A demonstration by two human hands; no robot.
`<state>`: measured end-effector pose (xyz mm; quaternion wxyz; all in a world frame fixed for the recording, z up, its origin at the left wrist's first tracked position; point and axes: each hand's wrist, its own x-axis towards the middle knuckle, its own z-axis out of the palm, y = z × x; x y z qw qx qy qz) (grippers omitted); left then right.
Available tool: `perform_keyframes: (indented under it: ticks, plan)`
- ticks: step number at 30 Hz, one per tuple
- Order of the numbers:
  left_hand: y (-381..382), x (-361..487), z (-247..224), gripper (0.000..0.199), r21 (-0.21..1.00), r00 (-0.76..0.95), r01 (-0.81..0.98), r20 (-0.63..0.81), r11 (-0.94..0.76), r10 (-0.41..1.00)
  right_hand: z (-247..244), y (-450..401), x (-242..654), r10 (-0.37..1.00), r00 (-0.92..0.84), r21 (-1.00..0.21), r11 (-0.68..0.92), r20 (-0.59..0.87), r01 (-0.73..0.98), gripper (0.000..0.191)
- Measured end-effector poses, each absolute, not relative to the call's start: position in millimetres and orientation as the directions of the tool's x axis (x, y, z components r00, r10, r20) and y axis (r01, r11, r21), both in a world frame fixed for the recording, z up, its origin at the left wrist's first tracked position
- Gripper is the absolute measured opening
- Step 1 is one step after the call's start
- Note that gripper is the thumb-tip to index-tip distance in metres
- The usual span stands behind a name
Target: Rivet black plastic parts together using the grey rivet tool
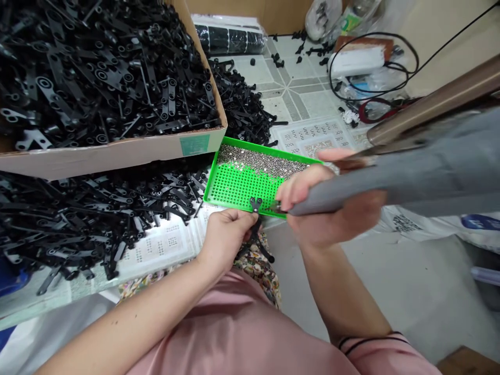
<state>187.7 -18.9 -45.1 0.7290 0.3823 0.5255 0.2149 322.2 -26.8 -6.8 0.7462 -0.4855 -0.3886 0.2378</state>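
Note:
My left hand (224,234) is closed, pinching a small black plastic linkage part (255,204) with a forked, two-holed end. Longer black arms of the part hang below the fingers. My right hand (332,224) is wrapped around a grey power screwdriver (390,182), whose tip points left toward the black part. I cannot tell whether the tip touches it. Just beyond both hands lies a green perforated tray (234,185), with many small silvery screws (265,160) heaped along its far side.
A cardboard box (156,151) full of black plastic parts stands at the left. More loose black parts (148,208) lie in front of and behind it on the patterned tabletop (308,99). A brown pole (422,104) and a looped black cable (414,52) are at the right.

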Motion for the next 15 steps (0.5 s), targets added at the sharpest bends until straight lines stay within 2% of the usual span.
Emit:
perform_keyframes:
  ticks: [2,5,8,12,15]
  plan:
    - [-19,187,-45,0.024,0.766,0.360,0.085,-0.620,0.637,0.697,-10,-32,334,0.664,0.633,-0.866,0.500,0.398,0.019,0.037]
    - [-19,187,-45,0.028,0.743,0.388,0.143,-0.649,0.653,0.654,-23,-38,349,0.640,0.663,-0.877,0.477,0.389,0.055,0.028]
    - [-19,189,-46,0.032,0.732,0.402,0.185,-0.665,0.655,0.630,-36,-39,355,0.625,0.679,-0.869,0.494,0.387,0.040,0.026]
    - [-20,192,-45,0.033,0.739,0.411,0.168,-0.654,0.652,0.635,-42,-35,354,0.601,0.673,-0.822,0.570,0.432,0.019,0.024]
    - [-21,193,-44,0.031,0.737,0.387,0.138,-0.655,0.661,0.649,-44,-33,355,0.609,0.671,-0.830,0.557,0.423,0.018,0.024]
